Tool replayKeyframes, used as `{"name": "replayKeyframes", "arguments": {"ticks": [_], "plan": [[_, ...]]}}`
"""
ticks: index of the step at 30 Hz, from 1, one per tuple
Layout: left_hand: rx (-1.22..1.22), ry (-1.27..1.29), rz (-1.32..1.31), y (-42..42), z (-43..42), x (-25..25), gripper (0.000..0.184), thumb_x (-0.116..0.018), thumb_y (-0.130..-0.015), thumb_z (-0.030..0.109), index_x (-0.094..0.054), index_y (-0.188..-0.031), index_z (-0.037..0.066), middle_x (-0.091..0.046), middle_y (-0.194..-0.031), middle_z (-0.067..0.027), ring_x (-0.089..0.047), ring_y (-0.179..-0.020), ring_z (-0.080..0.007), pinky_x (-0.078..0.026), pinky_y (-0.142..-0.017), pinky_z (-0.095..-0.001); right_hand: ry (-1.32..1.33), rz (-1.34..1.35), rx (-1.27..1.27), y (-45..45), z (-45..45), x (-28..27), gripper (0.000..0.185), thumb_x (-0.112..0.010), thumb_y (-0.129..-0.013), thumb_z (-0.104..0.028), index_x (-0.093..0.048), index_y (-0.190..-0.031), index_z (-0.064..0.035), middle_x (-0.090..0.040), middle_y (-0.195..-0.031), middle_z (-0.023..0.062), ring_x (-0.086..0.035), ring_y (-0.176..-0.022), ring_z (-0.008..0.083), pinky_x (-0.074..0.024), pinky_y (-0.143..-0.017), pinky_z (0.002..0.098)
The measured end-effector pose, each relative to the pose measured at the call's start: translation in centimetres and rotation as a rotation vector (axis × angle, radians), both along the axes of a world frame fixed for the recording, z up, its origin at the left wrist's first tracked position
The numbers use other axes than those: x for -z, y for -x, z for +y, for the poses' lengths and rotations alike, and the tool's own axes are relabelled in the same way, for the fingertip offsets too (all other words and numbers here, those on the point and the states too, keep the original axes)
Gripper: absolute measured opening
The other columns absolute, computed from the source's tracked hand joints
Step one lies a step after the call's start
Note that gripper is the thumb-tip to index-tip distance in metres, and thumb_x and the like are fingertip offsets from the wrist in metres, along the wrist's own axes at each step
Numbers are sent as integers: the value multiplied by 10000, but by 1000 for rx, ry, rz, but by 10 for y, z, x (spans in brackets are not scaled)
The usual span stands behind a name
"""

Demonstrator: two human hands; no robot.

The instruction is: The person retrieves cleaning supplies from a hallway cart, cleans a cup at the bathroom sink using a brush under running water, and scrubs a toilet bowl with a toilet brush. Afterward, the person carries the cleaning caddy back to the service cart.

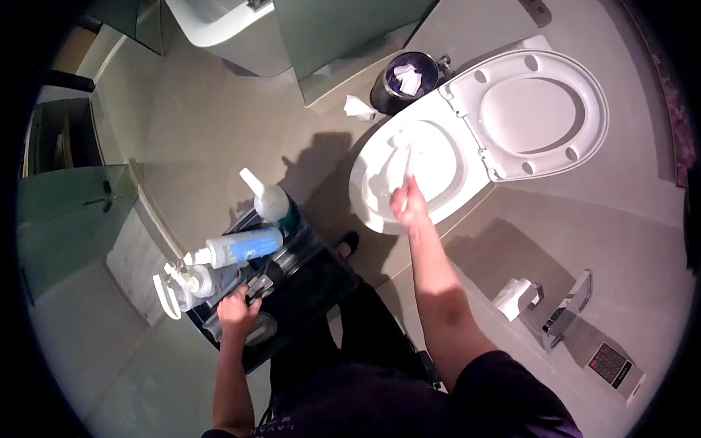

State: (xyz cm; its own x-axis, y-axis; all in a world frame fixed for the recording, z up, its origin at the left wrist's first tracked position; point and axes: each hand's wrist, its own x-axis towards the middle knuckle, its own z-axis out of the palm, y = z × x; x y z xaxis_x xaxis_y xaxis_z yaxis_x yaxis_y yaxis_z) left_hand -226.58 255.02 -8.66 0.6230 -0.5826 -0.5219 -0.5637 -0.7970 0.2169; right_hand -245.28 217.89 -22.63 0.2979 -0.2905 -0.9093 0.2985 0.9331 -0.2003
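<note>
My right hand [410,204] is closed around the handle of a white toilet brush [409,162], whose far end is over the inside of the white toilet bowl [361,191]. The raised seat and lid [595,120] lean back to the right. My left hand [237,312] is wrapped round the handle of a black caddy [321,274]. In the caddy stand a white bottle with a blue label [244,247], a white and green bottle [272,204] and white spray bottles [191,281].
A dark bin [387,93] with white paper stands behind the bowl, and crumpled paper [358,108] lies on the floor. Toilet paper [515,296] and a metal bar [569,310] are on the right wall. Glass panels [80,219] stand at the left; a white basin [212,29] is at the top.
</note>
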Motion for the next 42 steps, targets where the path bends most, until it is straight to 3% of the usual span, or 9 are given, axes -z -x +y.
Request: {"name": "replayKeyframes", "arguments": {"ticks": [2, 7, 12, 22, 25, 28, 34, 38, 42], "plan": [[68, 31, -73, 1, 5, 4, 333, -684, -647, 297, -592, -890, 89, -613, -719, -132, -592, -672, -336, -477, -597, -425, 250, 197, -376, 25, 52, -35, 468, -344, -946, -279, -193, -1384, -211, -285, -436, -18, -277, -303, 114, -231, -263, 251], [-36, -5, 15, 3, -3, 2, 296, -680, -651, 285, -598, -869, 102, -607, -702, -151, -593, -668, -344, -474, -591, -430, 806, 809, -1872, 184, 87, -55, 511, -417, -889, -231, -236, -1367, -245, -589, -723, 224, -592, -663, 368, -465, -636, 462], [-53, -52, 17, 5, -4, -5, 330, -656, -680, 294, -598, -920, 75, -615, -735, -178, -603, -712, -347, -482, -644, -426, 805, 1477, -2601, 241, -90, -70, 246, -421, -876, -136, -591, -1053, -156, -619, -859, 108, -627, -758, 240, -524, -608, 357], [100, 81, -131, 9, 23, 26, 393, -699, -640, 274, -589, -959, 72, -622, -799, -155, -602, -722, -329, -484, -641, -418, 2321, 1619, -1976, 179, -215, -12, 481, -435, -860, -113, -394, -1279, -345, -609, -868, 71, -610, -706, 217, -487, -556, 325], [-28, -29, -60, 10, -5, -1, 373, -710, -617, 250, -594, -932, 87, -620, -763, -148, -600, -693, -323, -484, -619, -409, 1432, 1430, -2084, 310, -171, 40, 355, -430, -872, -244, -481, -1219, -296, -581, -1013, 185, -574, -933, 302, -460, -781, 418], [-84, -37, -38, 13, -16, -8, 343, -706, -615, 251, -597, -892, 82, -607, -691, -142, -599, -663, -316, -480, -585, -403, 630, 890, -1712, 279, -104, 23, 444, -479, -883, -215, -389, -1317, -227, -548, -646, 0, -496, -508, 128, -436, -468, 282], [39, 214, -134, 19, 19, 25, 287, -720, -604, 140, -587, -847, 61, -614, -749, -138, -595, -671, -328, -476, -587, -403, 1112, 905, -1110, 199, -24, 36, 413, -429, -912, -183, -385, -1320, -225, -382, -551, -56, -309, -388, 37, -280, -325, 187], [-8, 126, 22, 7, 15, 11, 233, -691, -642, 161, -574, -811, 52, -607, -725, -125, -589, -699, -333, -465, -620, -413, 83, 662, -1137, 135, 2, -6, 424, -416, -924, -186, -346, -1340, -231, -370, -533, -65, -290, -369, 31, -270, -313, 185], [-20, 9, 112, 5, 27, 13, 207, -674, -659, 181, -554, -773, 58, -605, -719, -118, -586, -702, -329, -449, -631, -426, 531, 711, -956, 123, 68, -47, 451, -409, -924, -175, -303, -1359, -224, -353, -507, -69, -293, -369, 28, -281, -323, 182]]}}
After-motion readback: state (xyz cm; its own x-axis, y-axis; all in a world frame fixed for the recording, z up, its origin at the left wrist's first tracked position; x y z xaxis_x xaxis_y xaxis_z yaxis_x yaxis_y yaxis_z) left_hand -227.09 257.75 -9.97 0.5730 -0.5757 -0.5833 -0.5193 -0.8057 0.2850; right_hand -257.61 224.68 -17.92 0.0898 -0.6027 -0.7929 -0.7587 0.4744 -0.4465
